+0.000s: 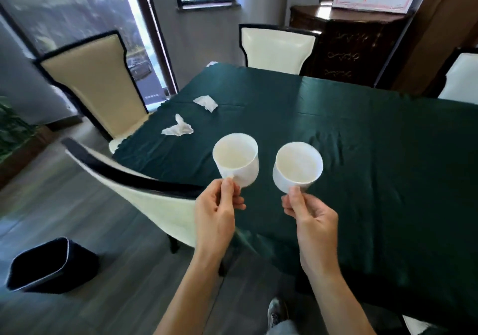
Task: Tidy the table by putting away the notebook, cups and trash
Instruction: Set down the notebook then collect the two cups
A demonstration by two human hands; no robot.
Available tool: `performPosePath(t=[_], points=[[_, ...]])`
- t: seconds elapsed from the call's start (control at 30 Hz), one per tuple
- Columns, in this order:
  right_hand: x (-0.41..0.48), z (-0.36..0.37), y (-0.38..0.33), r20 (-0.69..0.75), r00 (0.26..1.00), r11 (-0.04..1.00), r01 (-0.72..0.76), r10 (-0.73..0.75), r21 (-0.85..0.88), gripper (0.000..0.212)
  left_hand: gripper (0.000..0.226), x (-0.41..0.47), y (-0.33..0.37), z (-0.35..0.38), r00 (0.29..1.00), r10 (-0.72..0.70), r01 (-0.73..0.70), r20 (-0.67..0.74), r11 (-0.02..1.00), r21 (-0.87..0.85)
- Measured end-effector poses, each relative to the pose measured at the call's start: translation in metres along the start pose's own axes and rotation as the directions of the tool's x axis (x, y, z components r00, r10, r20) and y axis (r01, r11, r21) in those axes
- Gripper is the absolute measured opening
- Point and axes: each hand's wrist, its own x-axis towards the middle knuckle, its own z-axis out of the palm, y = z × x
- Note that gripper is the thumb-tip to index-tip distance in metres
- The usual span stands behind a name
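A bin (51,265) stands on the floor, near left. Two tissues (178,128) lie on the table (362,153), far left of the hands and nearer the left one. The left hand (217,215) pinches the left cup (236,160) by its handle; the right hand (313,221) pinches the right cup (297,166) likewise. Both cups are upright, raised above the table. No notebook shows.

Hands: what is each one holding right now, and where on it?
Each holds a white cup low on its near side, pinched by thumb and fingers: left hand the left cup, right hand the right cup.
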Motion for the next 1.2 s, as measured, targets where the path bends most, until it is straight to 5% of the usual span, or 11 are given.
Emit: performPosePath(t=[0.23, 0.5, 0.83, 1.2], points=[[-0.088, 0.073, -0.06, 0.095, 0.982, 0.981, 0.149, -0.161, 0.129, 0.027, 0.035, -0.026, 0.057, -0.116, 0.974, 0.198, -0.2, -0.112, 0.98, -0.002], [-0.14, 0.143, -0.088, 0.253, 0.946, 0.976, 0.173, -0.201, 0.13, 0.05, 0.033, -0.028, 0.081, -0.209, 0.937, 0.231, -0.234, -0.263, 0.972, 0.02], [-0.115, 0.243, -0.081, 0.391, 0.906, 0.985, 0.118, -0.159, 0.127, 0.034, 0.034, 0.035, 0.072, -0.274, 0.885, 0.232, -0.228, -0.405, 0.972, 0.059], [-0.029, 0.36, -0.084, 0.42, 0.887, 0.977, 0.133, -0.191, 0.164, 0.024, 0.036, 0.174, 0.075, -0.303, 0.875, 0.268, -0.262, -0.402, 0.962, 0.071]])
